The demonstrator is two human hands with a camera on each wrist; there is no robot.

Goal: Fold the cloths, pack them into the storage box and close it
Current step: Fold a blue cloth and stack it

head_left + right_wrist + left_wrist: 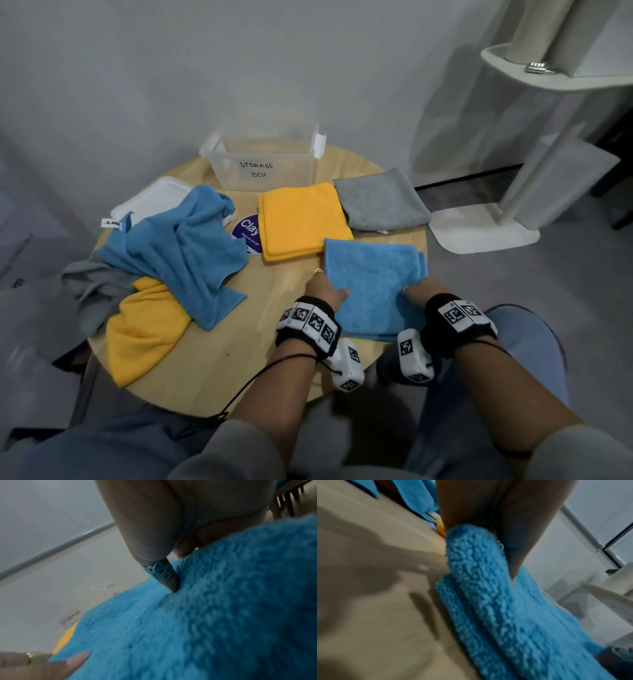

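Head view alone takes in the whole round pale wooden table (219, 370): both hands grip the folded blue microfibre cloth (373, 284) at its near right edge. Left wrist view shows the left hand (325, 291) pinching the cloth's edge between thumb and fingers; right wrist view shows the right hand (419, 291) with its ringed finger on top, its grip unclear. Behind, against a grey wall, the clear plastic storage box (263, 164) stands open; its contents cannot be told.
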